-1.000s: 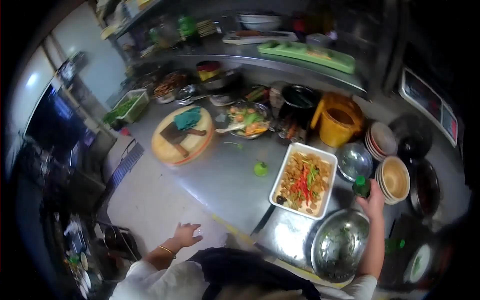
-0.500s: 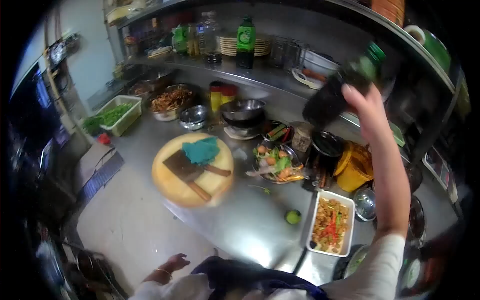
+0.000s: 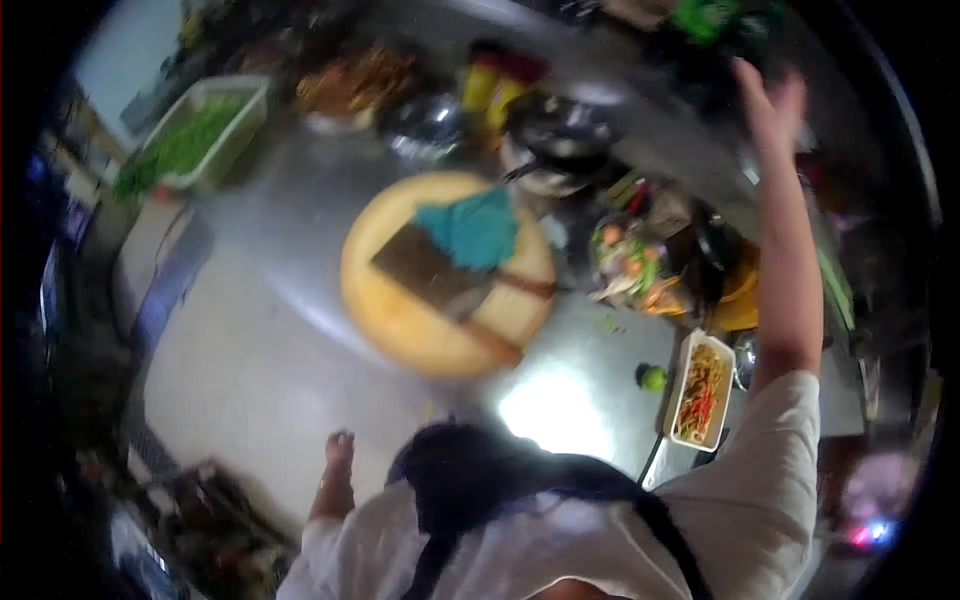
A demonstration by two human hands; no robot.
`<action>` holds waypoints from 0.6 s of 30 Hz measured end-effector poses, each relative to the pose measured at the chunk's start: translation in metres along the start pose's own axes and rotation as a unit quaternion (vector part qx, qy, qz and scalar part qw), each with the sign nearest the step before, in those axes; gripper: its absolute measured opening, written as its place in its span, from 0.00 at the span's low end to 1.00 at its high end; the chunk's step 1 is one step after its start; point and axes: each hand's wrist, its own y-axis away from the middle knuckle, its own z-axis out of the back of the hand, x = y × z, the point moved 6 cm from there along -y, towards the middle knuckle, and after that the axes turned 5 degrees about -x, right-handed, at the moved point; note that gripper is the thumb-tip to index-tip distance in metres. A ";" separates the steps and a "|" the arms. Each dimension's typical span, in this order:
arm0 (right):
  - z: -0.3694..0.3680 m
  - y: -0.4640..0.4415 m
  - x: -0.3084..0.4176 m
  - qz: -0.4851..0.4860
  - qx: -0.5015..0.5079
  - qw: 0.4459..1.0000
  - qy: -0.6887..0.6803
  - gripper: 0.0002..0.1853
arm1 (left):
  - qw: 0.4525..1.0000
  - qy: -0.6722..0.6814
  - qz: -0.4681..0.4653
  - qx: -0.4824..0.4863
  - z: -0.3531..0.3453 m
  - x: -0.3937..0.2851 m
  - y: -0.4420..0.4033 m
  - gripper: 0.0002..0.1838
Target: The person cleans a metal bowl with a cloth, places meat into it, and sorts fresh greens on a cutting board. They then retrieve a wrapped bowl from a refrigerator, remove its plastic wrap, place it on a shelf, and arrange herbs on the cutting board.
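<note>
The right hand (image 3: 775, 105), which held a dark bottle a half second ago, now reaches high with its thumb apart from its fingers and nothing visible between them. It seems to have let go, so the setting-down looks about done. Just beyond the thumb tip sits a blurred green and dark bottle (image 3: 705, 18); whether it is the same one, I cannot tell.

The left hand (image 3: 340, 450) hangs low over the floor; blur hides whether its fingers are spread or curled.

Between the two hands, the round, thick, yellowish cutting board (image 3: 395, 320) carries a flat, dull cleaver (image 3: 415, 262) and a soft, crumpled teal cloth (image 3: 475, 230). Well below the right fingers, on the shiny metal counter (image 3: 300, 215), lies a white rectangular tray (image 3: 677, 405) of mixed food.
</note>
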 end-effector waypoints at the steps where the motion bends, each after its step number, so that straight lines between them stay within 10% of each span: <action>1: 0.005 0.035 0.019 0.095 -0.034 0.995 -0.027 0.32 | 0.996 0.057 0.042 -0.054 0.003 -0.020 0.029 0.20; 2: 0.019 0.068 0.038 0.190 -0.080 0.977 -0.057 0.25 | 0.995 0.083 0.042 -0.033 0.004 -0.019 0.034 0.22; 4: 0.003 0.155 0.040 0.257 0.137 0.955 -0.060 0.12 | 0.999 -0.028 -0.009 -0.035 0.013 0.024 0.012 0.24; 10: -0.136 0.345 0.078 0.123 0.440 0.877 -0.146 0.30 | 0.984 -0.174 0.018 -0.035 0.058 -0.032 0.057 0.29; 18: -0.267 0.411 0.039 0.040 0.445 0.895 -0.003 0.13 | 0.980 0.069 -0.176 -0.060 0.130 -0.265 -0.005 0.24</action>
